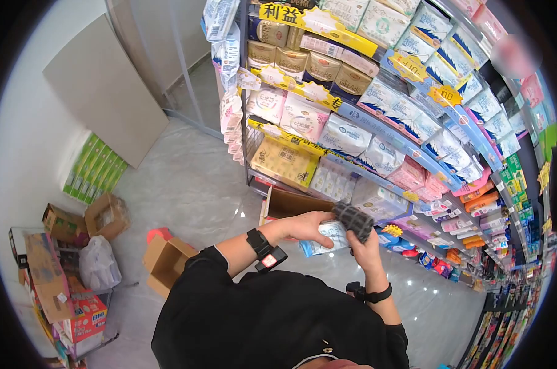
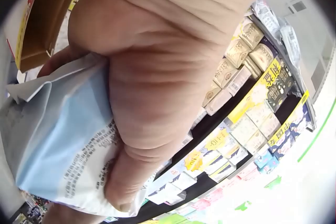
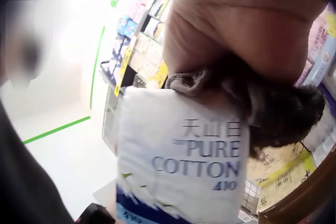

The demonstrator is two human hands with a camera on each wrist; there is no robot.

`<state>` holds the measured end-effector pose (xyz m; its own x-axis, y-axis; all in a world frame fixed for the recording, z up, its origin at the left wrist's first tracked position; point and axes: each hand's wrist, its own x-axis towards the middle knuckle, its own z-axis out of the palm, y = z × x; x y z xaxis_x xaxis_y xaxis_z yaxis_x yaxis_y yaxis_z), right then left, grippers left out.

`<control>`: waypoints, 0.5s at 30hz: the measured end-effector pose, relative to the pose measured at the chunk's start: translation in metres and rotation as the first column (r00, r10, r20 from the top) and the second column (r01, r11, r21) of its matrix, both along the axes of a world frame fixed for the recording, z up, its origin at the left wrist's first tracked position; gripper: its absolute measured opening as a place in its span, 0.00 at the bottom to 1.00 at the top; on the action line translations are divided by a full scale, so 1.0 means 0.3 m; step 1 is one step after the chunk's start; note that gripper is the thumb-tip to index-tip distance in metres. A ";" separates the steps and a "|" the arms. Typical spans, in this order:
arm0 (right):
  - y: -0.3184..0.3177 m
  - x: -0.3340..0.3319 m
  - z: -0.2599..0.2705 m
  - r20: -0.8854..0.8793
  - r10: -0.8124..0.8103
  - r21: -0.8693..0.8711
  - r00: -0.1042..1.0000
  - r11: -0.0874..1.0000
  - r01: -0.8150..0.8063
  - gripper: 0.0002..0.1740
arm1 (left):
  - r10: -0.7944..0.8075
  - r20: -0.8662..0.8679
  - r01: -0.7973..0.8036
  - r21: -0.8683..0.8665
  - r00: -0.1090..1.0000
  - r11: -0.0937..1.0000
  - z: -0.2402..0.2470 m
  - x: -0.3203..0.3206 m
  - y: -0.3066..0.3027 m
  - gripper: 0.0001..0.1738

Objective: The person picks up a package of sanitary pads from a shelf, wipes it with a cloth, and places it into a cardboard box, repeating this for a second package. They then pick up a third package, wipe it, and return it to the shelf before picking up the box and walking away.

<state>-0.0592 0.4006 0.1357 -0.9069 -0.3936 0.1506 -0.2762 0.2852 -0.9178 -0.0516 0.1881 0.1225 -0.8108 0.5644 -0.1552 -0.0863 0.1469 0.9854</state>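
Note:
A white and blue soft pack [image 3: 184, 150] printed "PURE COTTON 410" is between the hands. My left hand [image 1: 306, 226] grips it. In the left wrist view the thumb lies along the pack's printed side [image 2: 71, 134], and other fingers are partly hidden behind it. My right hand [image 1: 366, 249] holds a bunched dark grey checked cloth [image 1: 352, 220]. Seen from the right wrist, the fuzzy cloth [image 3: 283, 111] bunches under the palm right at the pack's top edge, hiding most of that hand's fingers.
An open cardboard box [image 1: 288, 203] stands just beyond the hands, against shelves of tissue packs [image 1: 346, 132]. Behind the left arm is another open box [image 1: 164, 261]. Cartons [image 1: 51, 270] and a white plastic bag [image 1: 100, 265] sit at the left.

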 end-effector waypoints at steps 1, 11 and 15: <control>-0.001 0.004 0.008 0.000 -0.008 -0.001 1.000 1.000 0.008 0.26 | -0.008 0.000 0.008 -0.001 1.000 1.000 -0.012 -0.008 0.010 0.39; 0.046 0.065 -0.049 -0.100 -0.105 0.020 0.989 0.994 0.108 0.28 | 0.014 -0.156 -0.044 -0.193 0.988 0.980 -0.089 -0.016 0.100 0.39; 0.114 0.038 -0.076 0.249 -0.158 -0.166 0.956 0.965 0.203 0.15 | -0.139 -0.182 0.091 -0.248 0.973 0.964 -0.014 -0.020 0.089 0.36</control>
